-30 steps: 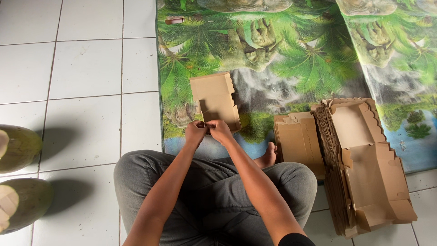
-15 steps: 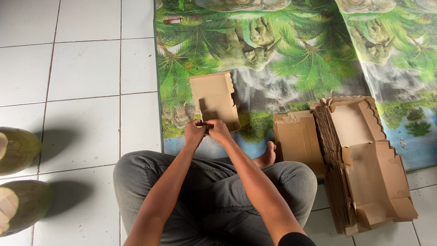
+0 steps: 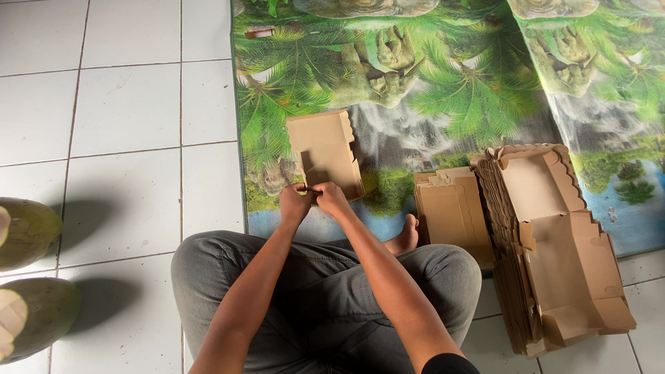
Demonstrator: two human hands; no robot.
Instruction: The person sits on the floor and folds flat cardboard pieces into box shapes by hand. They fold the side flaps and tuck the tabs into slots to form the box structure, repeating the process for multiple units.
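Left hand (image 3: pixel 294 203) and right hand (image 3: pixel 331 199) meet, fingers pinched shut on the near edge of a flat brown cardboard box blank (image 3: pixel 324 152), held over the jungle-print mat (image 3: pixel 443 83). Crossed legs in grey trousers (image 3: pixel 318 291) below. Stack of box blanks (image 3: pixel 554 235) lies at right, smaller pile (image 3: pixel 451 215) beside it.

White tiled floor (image 3: pixel 125 118), jungle-print mat (image 3: pixel 450 83), flat cardboard stacks (image 3: pixel 554 235) on both
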